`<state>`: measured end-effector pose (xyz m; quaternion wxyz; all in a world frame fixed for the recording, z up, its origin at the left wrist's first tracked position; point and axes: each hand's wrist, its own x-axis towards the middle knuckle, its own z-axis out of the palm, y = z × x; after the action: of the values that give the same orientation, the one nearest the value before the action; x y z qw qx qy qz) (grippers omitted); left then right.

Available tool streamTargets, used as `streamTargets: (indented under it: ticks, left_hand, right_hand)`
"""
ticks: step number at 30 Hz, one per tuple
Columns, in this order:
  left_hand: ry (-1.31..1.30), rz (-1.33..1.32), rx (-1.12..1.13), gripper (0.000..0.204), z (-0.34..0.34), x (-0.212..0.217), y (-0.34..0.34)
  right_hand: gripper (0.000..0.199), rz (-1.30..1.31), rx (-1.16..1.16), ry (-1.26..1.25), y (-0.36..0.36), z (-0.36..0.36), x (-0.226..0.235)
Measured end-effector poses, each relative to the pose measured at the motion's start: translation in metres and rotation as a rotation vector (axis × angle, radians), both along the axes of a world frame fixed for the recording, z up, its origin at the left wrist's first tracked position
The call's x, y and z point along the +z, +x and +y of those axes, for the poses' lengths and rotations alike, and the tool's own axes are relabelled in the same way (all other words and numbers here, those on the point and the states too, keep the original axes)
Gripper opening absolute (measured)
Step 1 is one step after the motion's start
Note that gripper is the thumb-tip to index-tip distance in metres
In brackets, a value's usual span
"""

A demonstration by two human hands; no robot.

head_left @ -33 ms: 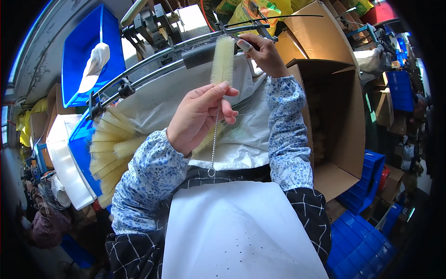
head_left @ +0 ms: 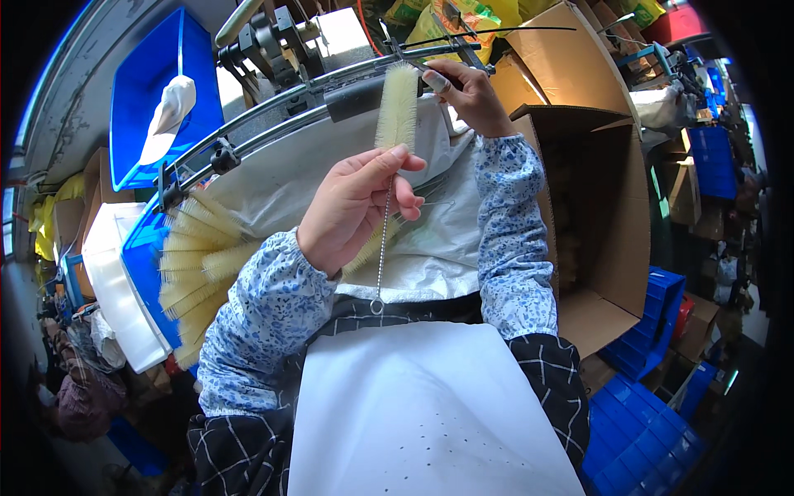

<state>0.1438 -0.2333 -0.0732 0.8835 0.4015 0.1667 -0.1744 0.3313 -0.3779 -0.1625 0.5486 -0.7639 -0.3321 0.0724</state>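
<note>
My left hand (head_left: 364, 194) pinches a bottle brush (head_left: 397, 112) with pale cream bristles, just where the bristles meet the handle. The brush stands with its bristles up; its twisted wire handle hangs down and ends in a small loop above my lap. At the bristle tip, my right hand (head_left: 470, 95) is closed around a dark metal tool, mostly hidden by the fingers, so I cannot make out its kind. White wrapping covers one of that hand's digits. Behind my left forearm lies a fanned pile of similar brushes (head_left: 194, 269). More brush wires rest on the white cloth (head_left: 447, 256) under my hands.
Past my hands runs a metal rail (head_left: 273, 116) with clamps, and a dark machine (head_left: 269, 50) stands behind it. A blue bin (head_left: 132, 107) holds something white at far left. To my right is an open cardboard box (head_left: 616, 223). Blue crates (head_left: 637, 438) sit at lower right.
</note>
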Motion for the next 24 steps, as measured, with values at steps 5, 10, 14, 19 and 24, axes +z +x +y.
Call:
streamTargets:
  ticks: [5,10,14,19,24]
  left_hand:
    - [-0.010,-0.010,-0.006,0.027,0.0004,-0.0007,0.0006]
    - [-0.014,-0.017,-0.013,0.027,0.0009,-0.0040,0.0006]
    - [0.013,-0.020,-0.023,0.027,0.0004,-0.0037,-0.0001]
    - [0.025,-0.008,-0.031,0.028,0.0013,-0.0046,-0.0015]
    - [0.029,0.002,-0.028,0.027,0.0014,-0.0044,-0.0021]
  right_hand:
    - [0.029,-0.025,0.033,-0.026,0.0015,-0.0008,0.0012]
    - [0.033,0.070,0.048,0.033,0.0010,-0.0016,0.0020]
    - [0.032,0.083,0.040,0.104,0.0003,-0.0013,0.0046]
    - [0.039,0.192,0.055,0.143,0.0060,-0.0085,0.0047]
    - [0.042,0.175,0.026,0.183,0.0072,-0.0065,0.0004]
